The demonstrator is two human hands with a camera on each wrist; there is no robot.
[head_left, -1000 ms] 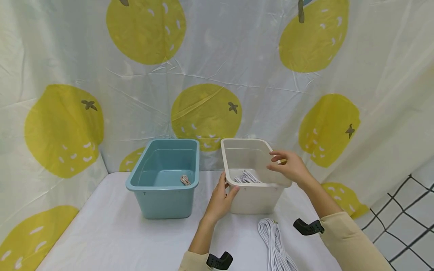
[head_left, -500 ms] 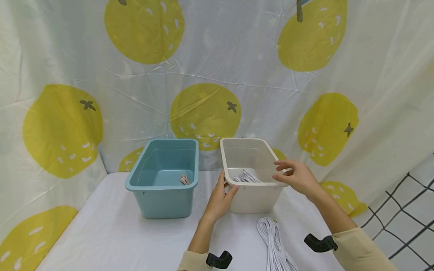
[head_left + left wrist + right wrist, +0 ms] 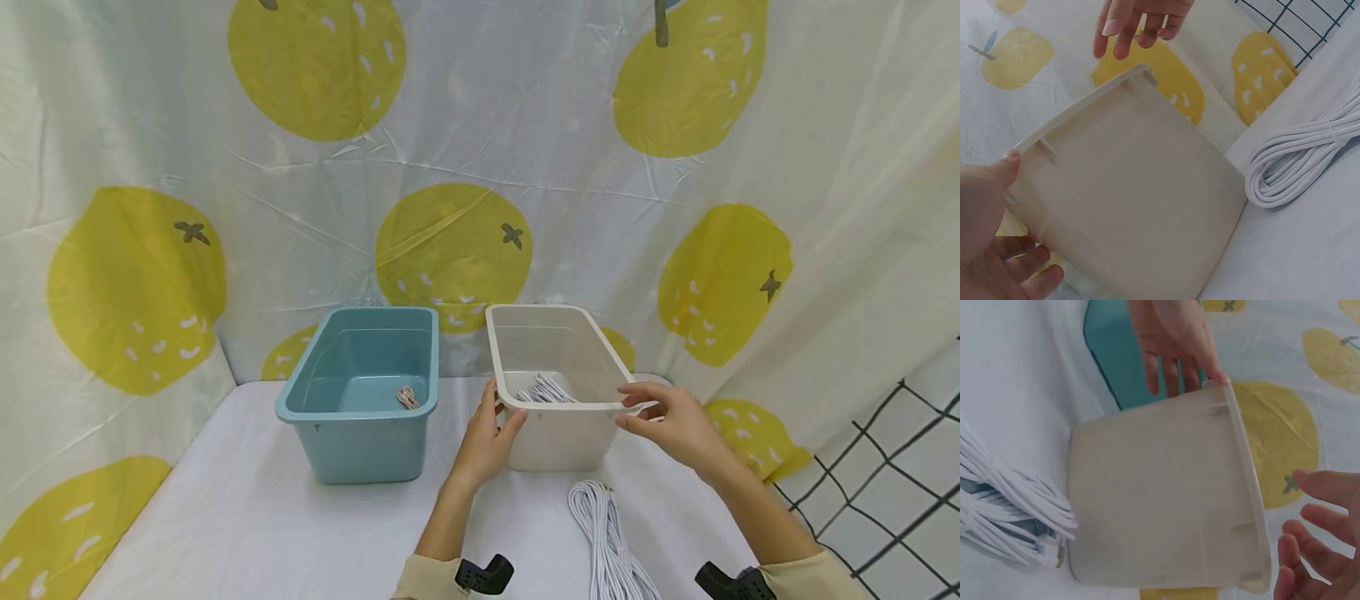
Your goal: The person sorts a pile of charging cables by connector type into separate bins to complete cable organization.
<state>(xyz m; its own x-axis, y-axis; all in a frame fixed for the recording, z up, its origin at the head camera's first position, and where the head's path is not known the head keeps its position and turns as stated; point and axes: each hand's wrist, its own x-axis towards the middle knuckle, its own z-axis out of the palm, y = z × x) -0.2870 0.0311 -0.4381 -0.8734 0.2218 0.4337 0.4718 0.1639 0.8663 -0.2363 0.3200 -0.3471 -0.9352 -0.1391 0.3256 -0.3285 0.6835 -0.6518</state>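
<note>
A cream plastic storage bin [image 3: 562, 437] stands upright at the centre right in the head view. Its front left corner is held by my left hand [image 3: 482, 442], with the thumb at the rim and the fingers along the side wall. Near the front right corner hovers my right hand [image 3: 671, 425], fingers loosely bent and holding nothing; the right wrist view shows this hand [image 3: 1322, 537] apart from the rim. Inside the bin lies a bundle of white cable [image 3: 547, 390]. A bigger coiled white cable [image 3: 609, 542] lies on the table before the bin.
Left of the cream bin stands a blue-green bin [image 3: 367, 450] with a small beige cord bundle [image 3: 408, 398] inside. Both are on a white-covered table [image 3: 247, 525]. A lemon-print curtain [image 3: 585, 208] hangs behind. Black wire grid [image 3: 892, 475] shows at the right.
My right hand has moved from over the cream bin's right rim toward the front right corner, down and to the right. My left hand stays at its corner.
</note>
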